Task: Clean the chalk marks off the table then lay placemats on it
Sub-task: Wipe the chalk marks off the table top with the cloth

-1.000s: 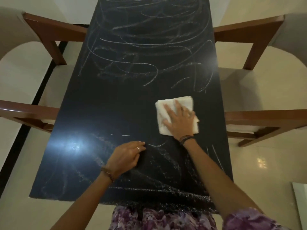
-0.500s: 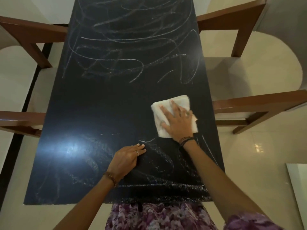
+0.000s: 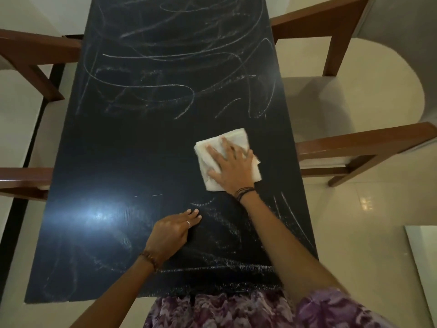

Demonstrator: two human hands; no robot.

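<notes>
Black table (image 3: 118, 147) long axis runs away | right hand (image 3: 233, 170) flat on folded cloth (image 3: 236, 138) | left hand (image 3: 171, 233) relaxed on tabletop

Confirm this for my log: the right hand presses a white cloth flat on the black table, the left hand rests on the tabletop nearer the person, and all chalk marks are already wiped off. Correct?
Not quite. The head view shows chalk marks still covering the far half of the table. The rest holds: right hand flat on the white cloth, left hand resting nearer the person.

Chalk-marked black table (image 3: 132, 147), white cloth (image 3: 238, 137)
</notes>
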